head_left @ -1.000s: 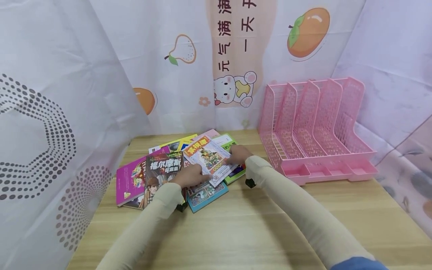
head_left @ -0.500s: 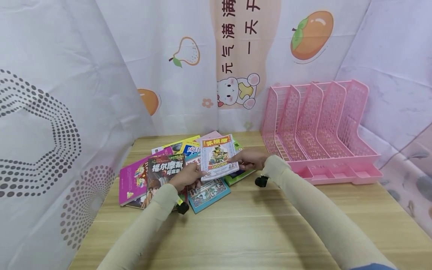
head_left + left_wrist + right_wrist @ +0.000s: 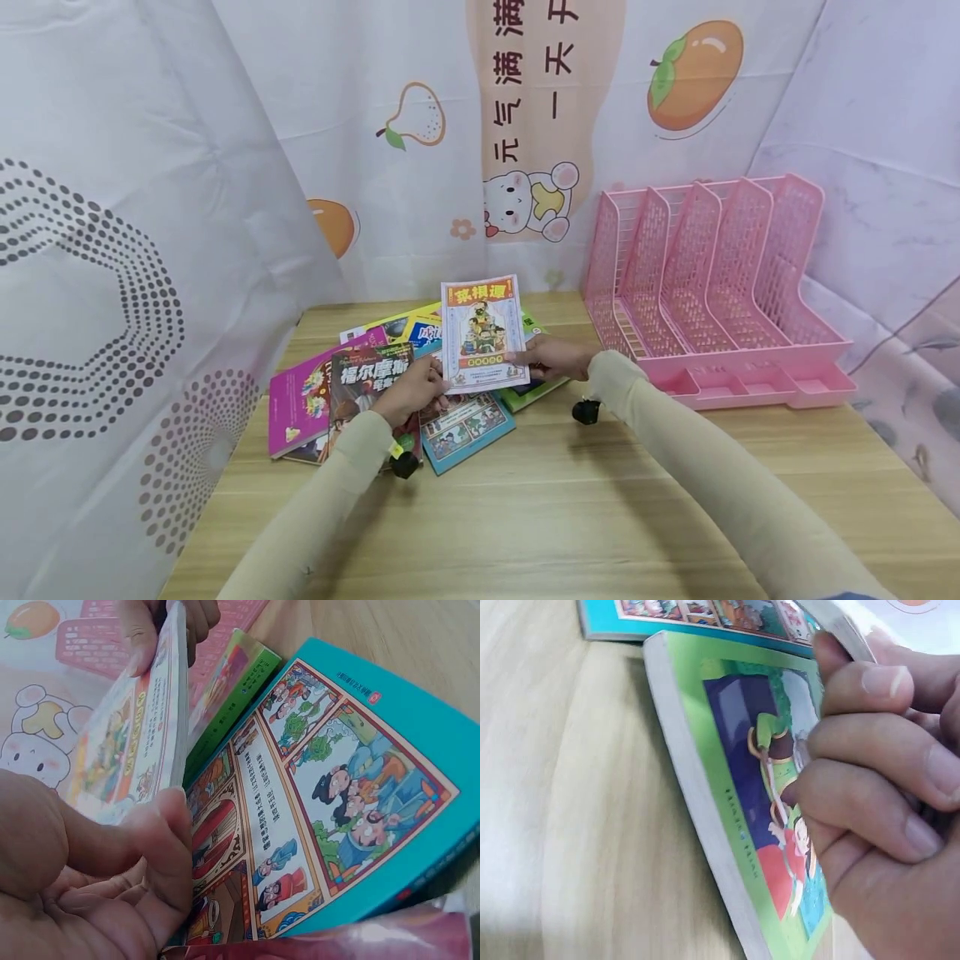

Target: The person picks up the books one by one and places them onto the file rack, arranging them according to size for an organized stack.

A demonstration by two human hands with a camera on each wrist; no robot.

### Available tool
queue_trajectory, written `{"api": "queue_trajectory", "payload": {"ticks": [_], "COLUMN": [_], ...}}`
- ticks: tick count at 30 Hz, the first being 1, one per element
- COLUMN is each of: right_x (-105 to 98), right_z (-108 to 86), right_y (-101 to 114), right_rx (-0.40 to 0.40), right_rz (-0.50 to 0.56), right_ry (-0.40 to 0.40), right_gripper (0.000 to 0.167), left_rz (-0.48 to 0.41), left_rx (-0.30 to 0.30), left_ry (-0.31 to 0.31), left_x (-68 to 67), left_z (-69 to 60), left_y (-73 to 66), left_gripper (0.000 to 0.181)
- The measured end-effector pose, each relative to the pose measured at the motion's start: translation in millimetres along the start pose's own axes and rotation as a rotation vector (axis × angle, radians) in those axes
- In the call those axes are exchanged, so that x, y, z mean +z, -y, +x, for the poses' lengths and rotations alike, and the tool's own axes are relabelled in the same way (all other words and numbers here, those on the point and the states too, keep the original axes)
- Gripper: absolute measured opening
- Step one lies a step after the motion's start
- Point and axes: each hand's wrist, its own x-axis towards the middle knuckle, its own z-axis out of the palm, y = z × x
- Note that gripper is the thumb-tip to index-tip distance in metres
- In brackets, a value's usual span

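Observation:
A white book with an orange title [image 3: 482, 329] is held up, tilted, above the other books. My left hand [image 3: 412, 387] pinches its lower left corner; in the left wrist view the thumb and finger meet at the book's edge. On the lower right side, my right hand [image 3: 558, 357] grips it between thumb and curled fingers, as the right wrist view also shows. Below lie a teal comic book [image 3: 382, 780] and a green picture book [image 3: 772, 795]. Left of them are a dark detective book [image 3: 367, 379] and a purple book [image 3: 298, 408]. A yellow book [image 3: 390, 323] is partly covered behind.
At the right on the wooden table [image 3: 487, 517] stands a pink file rack [image 3: 720, 367] with several upright slots and small front trays. A printed curtain [image 3: 420, 208] hangs behind and along both sides of the table.
The white book, earlier lying slanted on the pile, has turned upright to face me and been lifted in both hands. My right hand has moved a little rightward with it.

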Motion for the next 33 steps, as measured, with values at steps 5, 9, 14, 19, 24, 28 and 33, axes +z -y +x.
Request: {"api": "queue_trajectory", "payload": {"ticks": [5,9,14,19,24,28,33], "right_x": [1.3,0.6,-3.7,-7.8,-12.6,-15.1,-14.3], "right_z": [-3.5,-8.3,-13.3,-16.1,-22.6,-33.5,-43.0], "right_y": [-3.0,-3.2,-4.7,-8.4,-12.5,-15.7,-11.1], "right_rx": [-0.041,-0.065,-0.081,-0.072,-0.102,-0.138,-0.167], "right_rz": [-0.069,-0.108,-0.088,-0.037,0.064,0.141,0.104], "right_ry": [-0.048,-0.094,-0.208,-0.277,-0.301,-0.238,-0.185], "right_gripper": [0.039,0.054,0.074,0.081,0.096,0.107,0.083], "left_rz": [-0.038,-0.157,-0.263,-0.312,-0.313,-0.269,-0.230], "left_rx": [0.023,0.038,0.053,0.079,0.138,0.188,0.196], "left_ry": [0.050,0.087,0.097,0.103,0.130,0.168,0.183], "left_x": [-2.5,-5.9,-8.5,-8.2,-3.4,2.1,4.6], "left_z": [1.3,0.3,-0.7,-2.5,-4.2,-2.7,0.7], "left_y": [1.1,2.2,-1.2,-9.9,-21.8,-24.5,-23.0], "left_gripper": [0.019,0.032,0.042,0.042,0.046,0.047,0.044]}}
